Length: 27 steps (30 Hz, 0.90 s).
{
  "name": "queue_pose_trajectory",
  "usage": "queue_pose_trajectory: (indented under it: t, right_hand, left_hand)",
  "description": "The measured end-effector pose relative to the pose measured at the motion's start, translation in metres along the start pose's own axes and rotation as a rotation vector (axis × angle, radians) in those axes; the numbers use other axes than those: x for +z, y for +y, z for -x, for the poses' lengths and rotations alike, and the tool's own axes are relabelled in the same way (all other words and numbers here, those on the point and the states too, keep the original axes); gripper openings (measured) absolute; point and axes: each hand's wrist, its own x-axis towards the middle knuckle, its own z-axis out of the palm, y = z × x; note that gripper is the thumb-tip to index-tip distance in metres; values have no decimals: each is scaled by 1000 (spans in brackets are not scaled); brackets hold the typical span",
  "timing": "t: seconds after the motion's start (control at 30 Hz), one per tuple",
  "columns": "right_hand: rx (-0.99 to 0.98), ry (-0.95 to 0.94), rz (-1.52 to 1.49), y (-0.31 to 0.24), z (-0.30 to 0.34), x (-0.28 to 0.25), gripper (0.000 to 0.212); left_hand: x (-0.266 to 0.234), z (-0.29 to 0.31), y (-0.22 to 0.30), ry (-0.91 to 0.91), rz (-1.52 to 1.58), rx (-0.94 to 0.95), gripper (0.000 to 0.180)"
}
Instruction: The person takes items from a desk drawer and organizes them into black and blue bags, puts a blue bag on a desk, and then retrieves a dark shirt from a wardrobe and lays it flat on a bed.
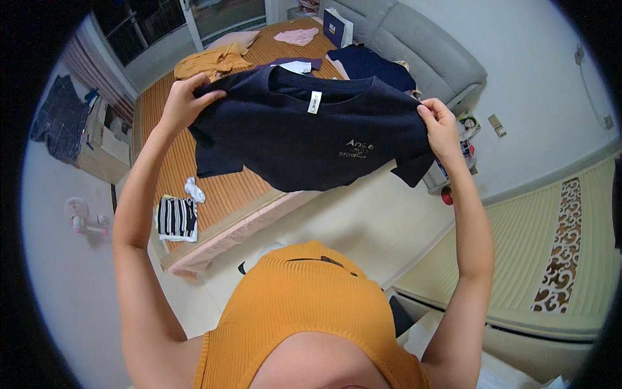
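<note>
A dark navy T-shirt (304, 142) with short sleeves hangs stretched between my two raised hands, its neckline at the top. My left hand (188, 100) pinches one shoulder of it between thumb and fingers. At the opposite shoulder, my right hand (440, 123) grips the cloth the same way. A white tag hangs inside the collar, and small light lettering marks the chest. The shirt's lower part droops toward me, over the near edge of the bed, and covers part of the mat behind it.
Beyond the shirt lies a bed with a brown slatted mat (170, 165). On it are a mustard garment (214, 60), a dark garment (369, 67), a pink cloth (297, 36), striped folded clothes (177, 218) and white socks (194, 190). A cream cabinet (505, 253) stands at right.
</note>
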Motion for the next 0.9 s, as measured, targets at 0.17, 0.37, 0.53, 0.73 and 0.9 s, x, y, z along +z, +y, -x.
queue_pose_trajectory:
  t: [0.17, 0.37, 0.53, 0.73, 0.9]
  right_hand:
    - [109, -295, 90, 40, -24, -6, 17]
    - [434, -453, -340, 14, -91, -9, 11]
    - [379, -406, -197, 44, -187, 26, 13]
    - [310, -349, -224, 86, -249, 71, 17]
    - [98, -403, 61, 127, -206, 85, 17]
  left_hand:
    - [26, 2, 4, -54, 117, -312, 31]
    - [21, -9, -36, -213, 402, -583, 38]
    - [42, -72, -69, -208, 415, -638, 38]
    - [86, -94, -131, -37, 399, -576, 36]
    - [133, -38, -114, 90, 167, -419, 22]
